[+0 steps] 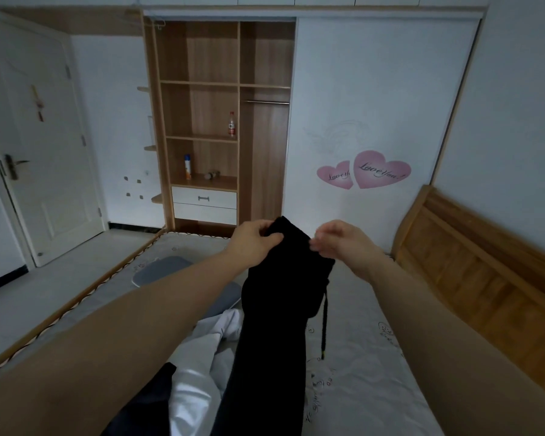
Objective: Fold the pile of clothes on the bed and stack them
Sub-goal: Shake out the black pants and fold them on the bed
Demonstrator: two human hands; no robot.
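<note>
Left hand (255, 240): fingers and thumb curled round the top edge of a black garment (277, 297), gripping it. Right hand (337, 239): at the same edge, fingertips pinched at the cloth; blurred, so the hold is likely but not certain. Garment hangs raised above the bed (359, 366), long axis running top to bottom, upper edge toward the wardrobe (214, 121), lower end down among the pile. A drawstring (325, 319) dangles on its right side. Beneath lie a white garment (199, 366), a dark one (145, 401), and folded grey pieces (161, 269) farther left.
</note>
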